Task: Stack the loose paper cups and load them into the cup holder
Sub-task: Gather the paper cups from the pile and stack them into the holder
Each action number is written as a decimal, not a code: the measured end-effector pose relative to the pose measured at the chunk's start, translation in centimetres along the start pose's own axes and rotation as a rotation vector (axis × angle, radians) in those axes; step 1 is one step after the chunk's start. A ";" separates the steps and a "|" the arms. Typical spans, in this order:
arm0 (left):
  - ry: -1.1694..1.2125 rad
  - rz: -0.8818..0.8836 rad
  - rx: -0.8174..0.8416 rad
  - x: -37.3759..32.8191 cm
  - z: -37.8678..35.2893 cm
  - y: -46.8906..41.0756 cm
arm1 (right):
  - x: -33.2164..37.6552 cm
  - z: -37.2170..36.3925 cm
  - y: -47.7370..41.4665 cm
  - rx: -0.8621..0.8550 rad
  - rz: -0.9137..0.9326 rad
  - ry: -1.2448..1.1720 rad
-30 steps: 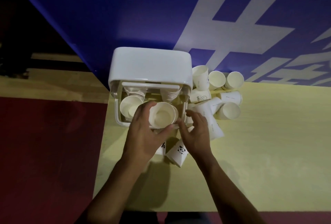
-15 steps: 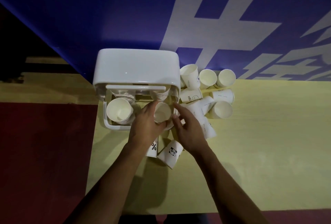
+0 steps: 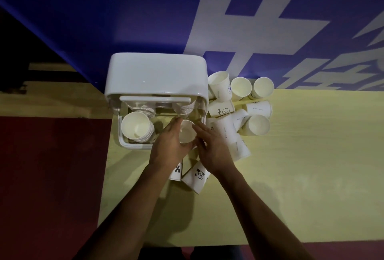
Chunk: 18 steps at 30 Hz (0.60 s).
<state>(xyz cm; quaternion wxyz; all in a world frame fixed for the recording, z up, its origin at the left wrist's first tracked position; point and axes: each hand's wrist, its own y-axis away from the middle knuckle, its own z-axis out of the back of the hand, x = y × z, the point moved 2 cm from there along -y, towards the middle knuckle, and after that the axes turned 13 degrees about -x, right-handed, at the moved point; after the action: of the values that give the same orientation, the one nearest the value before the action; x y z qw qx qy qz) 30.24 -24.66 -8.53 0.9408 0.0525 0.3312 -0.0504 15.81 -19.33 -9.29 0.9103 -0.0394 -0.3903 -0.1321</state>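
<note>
A white cup holder (image 3: pixel 155 76) stands at the back left of the yellow table, its front open. A stack of paper cups (image 3: pixel 136 126) fills its left slot. My left hand (image 3: pixel 169 144) is wrapped around a second stack of cups (image 3: pixel 187 134) sitting low in the right slot. My right hand (image 3: pixel 212 149) rests against that stack's right side with fingers spread. Several loose cups (image 3: pixel 241 89) lie in a pile right of the holder. A panda-print cup (image 3: pixel 196 177) lies on its side under my wrists.
The yellow table (image 3: pixel 291 187) has bare surface to the right and toward me. Its left edge drops to a dark red floor (image 3: pixel 52 176). A blue banner with white characters (image 3: pixel 249 20) stands behind the holder and cups.
The stack in my left hand has sunk lower into the holder's right slot, and both hands have closed in around it. The view has shifted slightly, putting the holder further left.
</note>
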 end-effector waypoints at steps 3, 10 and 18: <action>-0.060 -0.078 -0.070 -1.4 0.7 0.8 | 0.5 2.8 0.8 -0.172 -0.015 -0.108; 0.103 -0.325 -0.079 -11.6 -1.6 2.7 | -6.4 11.3 1.4 -0.561 -0.315 -0.016; -0.226 -0.134 0.025 -12.5 -7.2 -0.9 | -12.5 11.4 -2.6 -0.228 -0.359 0.145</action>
<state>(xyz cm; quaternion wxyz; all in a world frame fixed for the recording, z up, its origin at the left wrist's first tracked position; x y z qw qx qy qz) 15.99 -23.87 -6.34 0.9659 0.0362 0.2250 -0.1228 -1.18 -17.18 -10.49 0.8876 -0.0623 -0.3072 -0.3376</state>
